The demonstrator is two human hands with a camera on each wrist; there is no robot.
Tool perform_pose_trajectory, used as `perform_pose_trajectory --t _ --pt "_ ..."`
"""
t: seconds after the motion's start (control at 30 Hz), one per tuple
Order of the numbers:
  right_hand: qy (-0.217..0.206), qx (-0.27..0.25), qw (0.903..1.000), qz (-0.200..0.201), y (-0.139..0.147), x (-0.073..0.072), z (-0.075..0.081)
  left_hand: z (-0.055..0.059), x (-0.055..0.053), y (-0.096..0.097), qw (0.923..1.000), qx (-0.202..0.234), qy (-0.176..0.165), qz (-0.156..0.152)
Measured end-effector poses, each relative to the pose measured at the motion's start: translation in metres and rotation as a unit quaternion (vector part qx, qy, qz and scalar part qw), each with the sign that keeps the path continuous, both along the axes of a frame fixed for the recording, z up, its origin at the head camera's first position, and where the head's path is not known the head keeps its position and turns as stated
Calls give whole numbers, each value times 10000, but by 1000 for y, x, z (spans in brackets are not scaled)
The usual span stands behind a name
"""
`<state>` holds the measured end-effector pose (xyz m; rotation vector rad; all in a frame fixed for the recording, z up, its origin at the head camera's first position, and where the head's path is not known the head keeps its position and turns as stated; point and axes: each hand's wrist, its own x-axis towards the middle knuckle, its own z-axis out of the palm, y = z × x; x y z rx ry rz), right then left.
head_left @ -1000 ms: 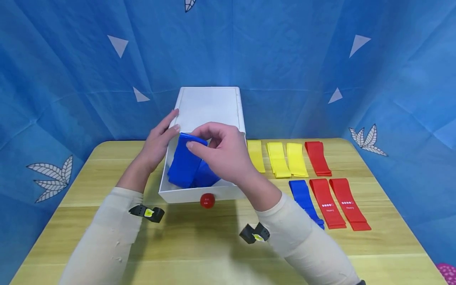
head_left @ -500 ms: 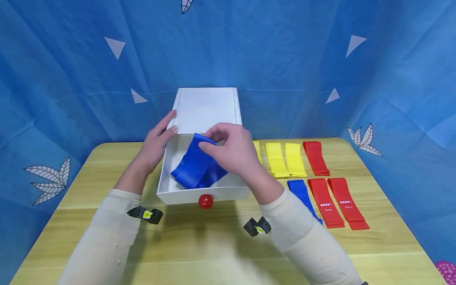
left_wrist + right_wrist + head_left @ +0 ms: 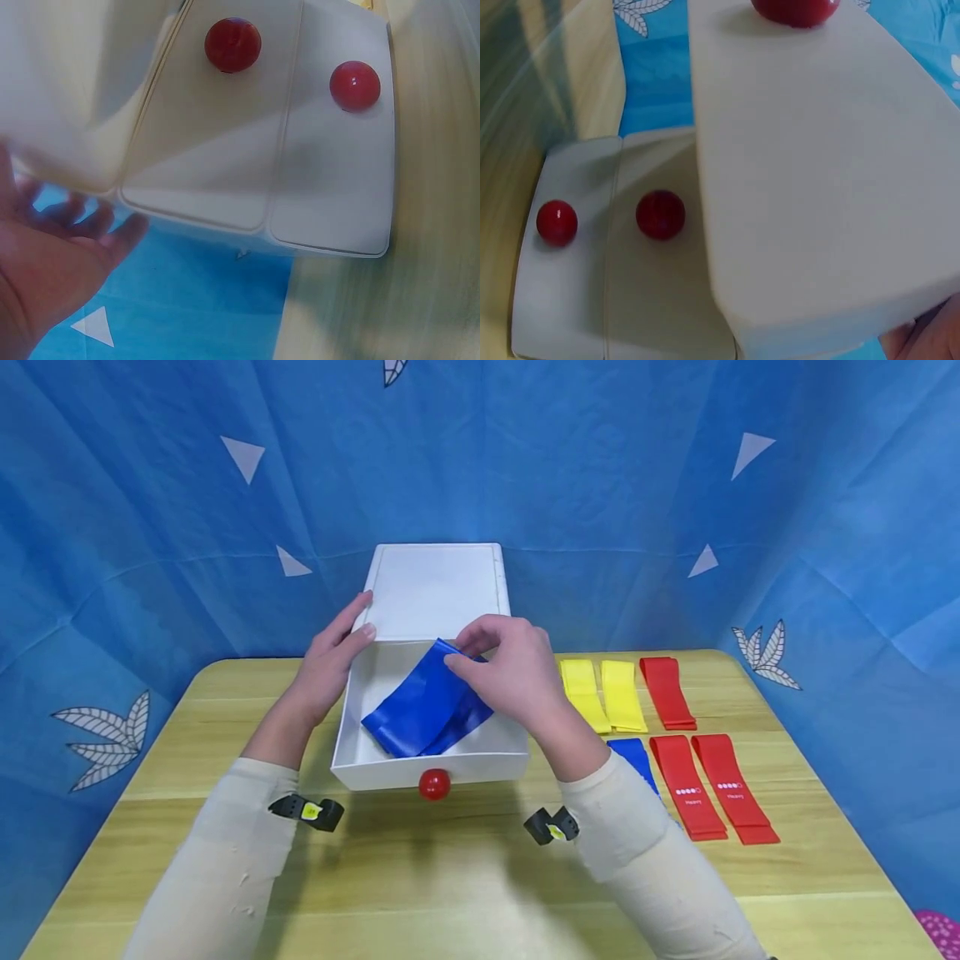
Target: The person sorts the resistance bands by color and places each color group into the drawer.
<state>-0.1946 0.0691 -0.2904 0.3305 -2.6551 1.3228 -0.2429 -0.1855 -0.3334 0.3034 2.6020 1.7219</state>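
Note:
A white drawer unit stands at the back of the table with its top drawer pulled out by a red knob's side facing me. Inside the drawer, my right hand pinches the upper end of a blue resistance band between thumb and fingers. The band slants down to the left, over another blue fold on the drawer floor. My left hand rests along the unit's left side, thumb near the top's front edge, fingers extended. In the right wrist view the drawer front hides most of that hand.
On the table, right of the unit, lie yellow bands, red bands and one blue band, partly behind my right forearm. Two lower drawers with red knobs are closed. A blue curtain hangs behind.
My right hand has moved to the right over the drawer, drawing the blue band's upper end with it, so the band now slants more. The left hand stays at the unit's side.

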Motion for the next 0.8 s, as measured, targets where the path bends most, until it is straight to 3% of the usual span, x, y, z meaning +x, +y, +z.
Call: perform_pose_trajectory --t 0.33,0.8 --pt "123 -59 9992 -366 26 -6 -3 1 -1 2 10000 4 9 -44" --pt "443 -972 9934 -418 57 -3 -19 1 1 1 10000 -35 -18 13"
